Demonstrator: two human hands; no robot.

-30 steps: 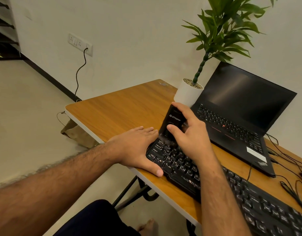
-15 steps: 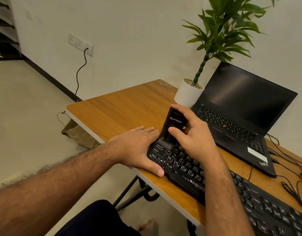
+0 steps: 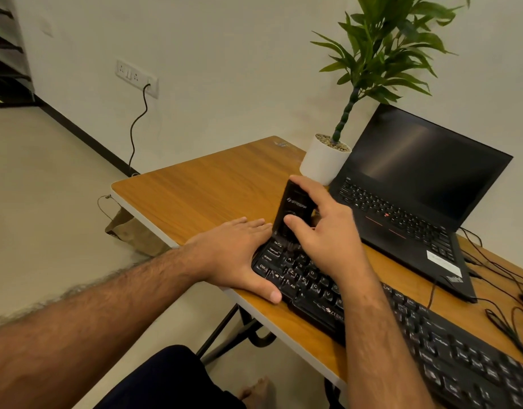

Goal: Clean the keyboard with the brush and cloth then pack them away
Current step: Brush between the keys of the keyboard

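While the left hand steadies: left hand [image 3: 235, 255] lies flat, fingers straight, against the keyboard's left end, thumb along its front edge
Right hand: right hand [image 3: 322, 231] grips the black brush [image 3: 294, 209], fingers curled over its top, thumb on its face
Brush: upright, bristles on the upper-left keys
Keyboard: black keyboard [image 3: 416, 329] lies along the front edge of the wooden desk [image 3: 201, 190]
Behind: open laptop [image 3: 416, 184], white potted plant [image 3: 325, 163]
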